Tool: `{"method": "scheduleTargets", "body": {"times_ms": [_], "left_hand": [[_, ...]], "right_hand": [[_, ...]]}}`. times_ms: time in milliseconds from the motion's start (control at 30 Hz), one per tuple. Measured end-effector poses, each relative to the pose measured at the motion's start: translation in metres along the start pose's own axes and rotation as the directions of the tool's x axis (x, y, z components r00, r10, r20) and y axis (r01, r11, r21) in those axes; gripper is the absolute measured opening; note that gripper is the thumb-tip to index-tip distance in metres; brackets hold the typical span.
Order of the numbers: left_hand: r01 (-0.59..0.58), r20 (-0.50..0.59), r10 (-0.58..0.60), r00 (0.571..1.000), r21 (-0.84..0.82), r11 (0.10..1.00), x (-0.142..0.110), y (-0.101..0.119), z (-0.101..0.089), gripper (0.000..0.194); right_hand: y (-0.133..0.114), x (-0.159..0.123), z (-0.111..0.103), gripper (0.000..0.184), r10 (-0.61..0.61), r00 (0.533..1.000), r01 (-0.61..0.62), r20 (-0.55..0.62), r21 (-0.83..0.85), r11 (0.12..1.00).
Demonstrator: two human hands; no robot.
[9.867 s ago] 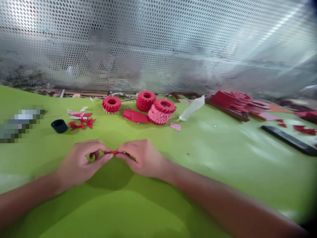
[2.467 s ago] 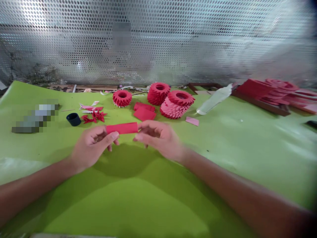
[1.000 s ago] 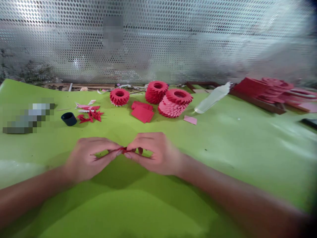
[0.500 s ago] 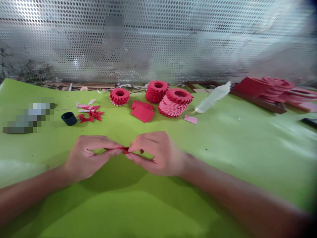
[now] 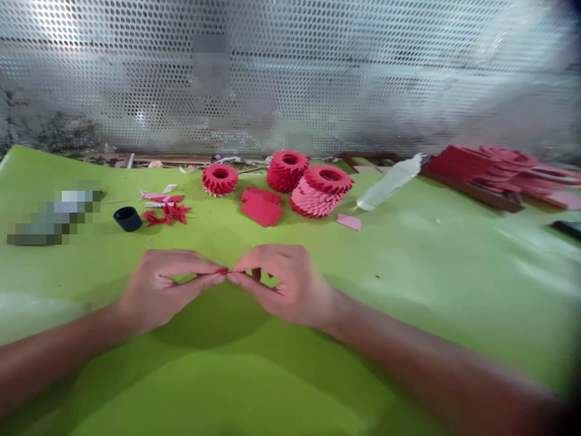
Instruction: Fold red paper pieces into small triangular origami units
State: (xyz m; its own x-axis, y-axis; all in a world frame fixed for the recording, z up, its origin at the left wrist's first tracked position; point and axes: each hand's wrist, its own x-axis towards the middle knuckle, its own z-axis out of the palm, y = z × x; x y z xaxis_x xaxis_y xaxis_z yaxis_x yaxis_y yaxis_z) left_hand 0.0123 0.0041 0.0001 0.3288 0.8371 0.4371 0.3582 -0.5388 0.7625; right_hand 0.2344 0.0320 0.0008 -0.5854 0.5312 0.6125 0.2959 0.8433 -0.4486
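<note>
Pinched together, fingertips of left hand (image 5: 158, 290) and right hand (image 5: 290, 284), on one small red paper piece (image 5: 222, 271), mostly hidden. Visible strip between both hands, running side to side, roughly along far edge of green worktop (image 5: 408, 254).

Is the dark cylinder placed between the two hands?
No, the dark cylinder sits beyond the left hand, beside the red folded pieces.
</note>
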Motion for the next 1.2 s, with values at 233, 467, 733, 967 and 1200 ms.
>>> {"method": "scheduleTargets", "body": {"times_ms": [233,467,733,967,1200], "left_hand": [[-0.043,-0.037,0.049,0.998,0.137,0.99,0.002,0.007,-0.002,0.007],[-0.02,-0.073,0.033,0.997,0.172,0.985,0.003,0.008,-0.003,0.009],[0.078,0.033,-0.088,0.996,0.23,0.97,0.005,0.002,-0.001,0.015],[0.004,-0.014,-0.001,1.0,0.237,0.971,0.005,0.005,-0.003,0.015],[0.047,0.037,-0.057,0.998,0.231,0.972,0.005,0.001,-0.003,0.015]], "right_hand": [[0.0,0.0,-0.001,0.013,-0.015,1.0,0.015,0.0,-0.052,0.999],[-0.005,0.006,-0.004,0.012,0.227,0.972,-0.234,0.061,0.136,0.963],[-0.003,0.006,-0.003,0.017,0.443,0.891,-0.452,0.101,0.294,0.842],[-0.002,0.01,-0.007,0.018,0.423,0.894,-0.448,0.147,0.308,0.84],[-0.003,0.007,-0.008,0.016,0.427,0.899,-0.437,0.096,0.237,0.867]]}}
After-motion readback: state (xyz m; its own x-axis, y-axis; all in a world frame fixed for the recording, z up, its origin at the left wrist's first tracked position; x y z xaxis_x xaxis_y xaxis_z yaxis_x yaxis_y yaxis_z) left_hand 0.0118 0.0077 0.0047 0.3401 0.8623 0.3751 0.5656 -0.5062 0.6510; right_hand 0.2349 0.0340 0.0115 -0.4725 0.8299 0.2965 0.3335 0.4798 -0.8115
